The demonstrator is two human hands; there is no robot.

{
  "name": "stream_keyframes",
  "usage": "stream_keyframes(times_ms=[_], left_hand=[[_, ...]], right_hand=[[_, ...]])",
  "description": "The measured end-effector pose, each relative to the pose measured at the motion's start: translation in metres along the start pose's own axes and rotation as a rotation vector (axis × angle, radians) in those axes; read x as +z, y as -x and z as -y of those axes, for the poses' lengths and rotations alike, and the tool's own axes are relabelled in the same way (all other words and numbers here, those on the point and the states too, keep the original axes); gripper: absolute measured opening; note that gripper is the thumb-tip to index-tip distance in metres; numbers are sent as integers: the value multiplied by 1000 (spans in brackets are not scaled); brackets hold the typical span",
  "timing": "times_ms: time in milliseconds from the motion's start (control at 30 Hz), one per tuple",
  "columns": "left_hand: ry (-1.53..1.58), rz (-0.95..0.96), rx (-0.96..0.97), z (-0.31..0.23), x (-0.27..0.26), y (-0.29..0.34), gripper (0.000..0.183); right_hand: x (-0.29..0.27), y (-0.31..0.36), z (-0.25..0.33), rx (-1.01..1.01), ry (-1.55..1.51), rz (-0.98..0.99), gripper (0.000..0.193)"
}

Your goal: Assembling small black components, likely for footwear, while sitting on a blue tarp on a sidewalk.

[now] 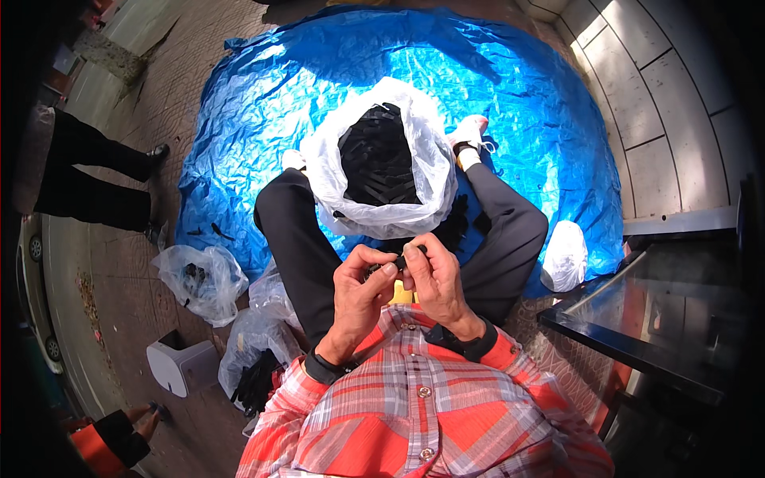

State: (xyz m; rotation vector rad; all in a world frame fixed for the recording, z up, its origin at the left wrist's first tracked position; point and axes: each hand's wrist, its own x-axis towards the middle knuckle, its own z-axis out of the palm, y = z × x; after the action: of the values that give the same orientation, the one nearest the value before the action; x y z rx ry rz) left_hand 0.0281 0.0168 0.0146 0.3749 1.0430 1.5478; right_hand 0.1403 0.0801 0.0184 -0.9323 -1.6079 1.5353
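Note:
My left hand (360, 288) and my right hand (434, 280) meet in front of my chest, fingers closed on a small dark piece (401, 261). Its exact kind is too small to make out. Just beyond them, between my legs, a white plastic bag (434, 179) stands with its mouth rolled open. Many flat black strips (378, 155) fill it. More black pieces (454, 227) lie beside the bag near my right leg. Something yellow (402, 295) shows below my hands, mostly hidden.
A blue tarp (526, 103) spreads under the bag and my feet. Clear plastic bags (203, 279) with black pieces sit at left, near a grey-white box-like object (183, 366). A white bundle (564, 259) and a dark table (637, 342) are at right. People stand at far left.

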Motion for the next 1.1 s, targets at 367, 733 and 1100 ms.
stream_keyframes(times_ms=[367, 733, 1100], left_hand=[[-60, -64, -8, -7, 6, 2, 6], [-101, -68, -26, -11, 5, 3, 4], [-462, -136, 242, 3, 4, 4, 8]], right_hand=[[-1, 3, 2, 131, -200, 30, 21], [-4, 3, -1, 194, -336, 81, 20], [4, 3, 8, -646, 715, -38, 10]])
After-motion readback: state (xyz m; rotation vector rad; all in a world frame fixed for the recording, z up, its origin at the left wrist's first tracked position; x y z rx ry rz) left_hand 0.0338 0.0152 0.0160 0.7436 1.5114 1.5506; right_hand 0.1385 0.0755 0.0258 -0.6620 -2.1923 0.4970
